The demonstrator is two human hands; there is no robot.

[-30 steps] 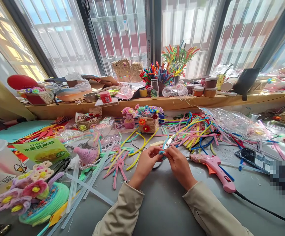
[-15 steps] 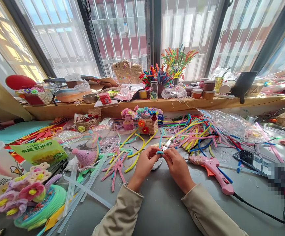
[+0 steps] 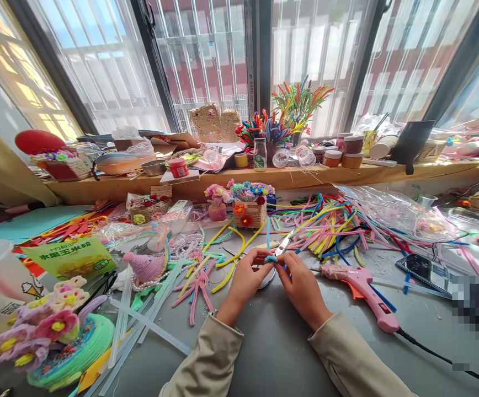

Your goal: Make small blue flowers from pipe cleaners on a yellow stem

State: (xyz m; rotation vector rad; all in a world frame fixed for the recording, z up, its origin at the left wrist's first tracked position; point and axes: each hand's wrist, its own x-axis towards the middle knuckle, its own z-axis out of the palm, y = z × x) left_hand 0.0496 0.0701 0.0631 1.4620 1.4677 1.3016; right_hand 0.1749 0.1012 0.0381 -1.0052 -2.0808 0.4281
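Between my fingertips is a light blue pipe cleaner (image 3: 270, 258), bent into a small bunch with one end sticking up. My left hand (image 3: 245, 278) pinches it from the left. From the right, my right hand (image 3: 301, 286) pinches the same piece, its fingers closed. Scissors (image 3: 283, 246) lie on the table just behind my hands, with their handles partly hidden by my fingers. A pink glue gun (image 3: 366, 292) rests to the right of my right hand. Pink pipe cleaners (image 3: 200, 284), gathered in a star-like bunch, lie left of my left hand.
A heap of coloured pipe cleaners (image 3: 326, 226) spreads behind my hands. Clear glue sticks (image 3: 152, 325) and a fuzzy flower piece (image 3: 69, 353) are at left. A woven basket of flowers (image 3: 250, 214) stands by the sill. The glue gun's cord (image 3: 438, 355) trails right, near a phone (image 3: 424, 273).
The view has shifted slightly. Both hands remain pinching the light blue pipe cleaner, whose upright end leans a little differently; its bunched part shows slightly more.
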